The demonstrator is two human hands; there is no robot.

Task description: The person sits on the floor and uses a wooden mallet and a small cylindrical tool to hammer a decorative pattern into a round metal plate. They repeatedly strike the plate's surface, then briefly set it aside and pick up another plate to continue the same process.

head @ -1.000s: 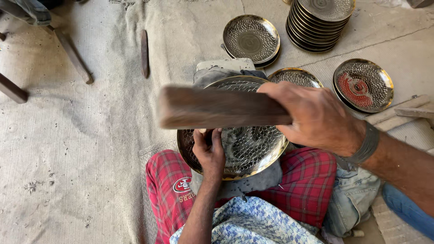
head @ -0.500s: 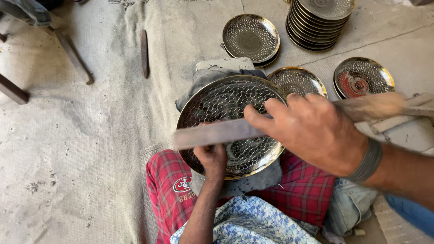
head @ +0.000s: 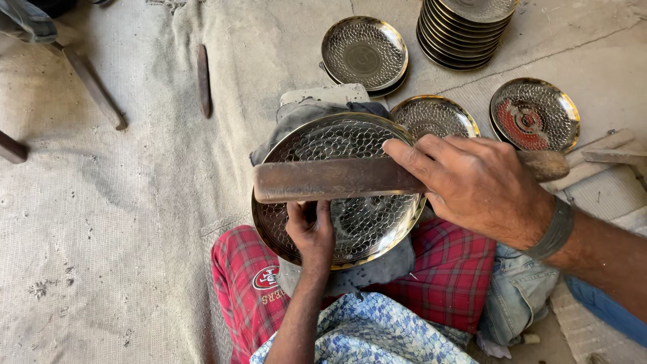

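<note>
A round hammered metal plate (head: 350, 222) rests tilted on a grey cloth-covered block (head: 303, 114) over my lap. My left hand (head: 311, 232) presses its fingers on the plate's inner face near the lower middle, holding it steady. My right hand (head: 482, 185) grips a long brown wooden bat (head: 323, 178) that lies flat across the plate's upper half, its far end pointing left. A metal bangle sits on my right wrist.
Three more patterned plates lie on the ground behind: one (head: 364, 50) at the top, one (head: 435, 116) beside the block, one (head: 534, 116) with a red centre. A stack of plates (head: 465, 30) stands top right. A wooden stick (head: 203, 79) lies on sackcloth.
The bat swung down from a raised, blurred position and now lies level across the plate. My left hand stayed on the plate.
</note>
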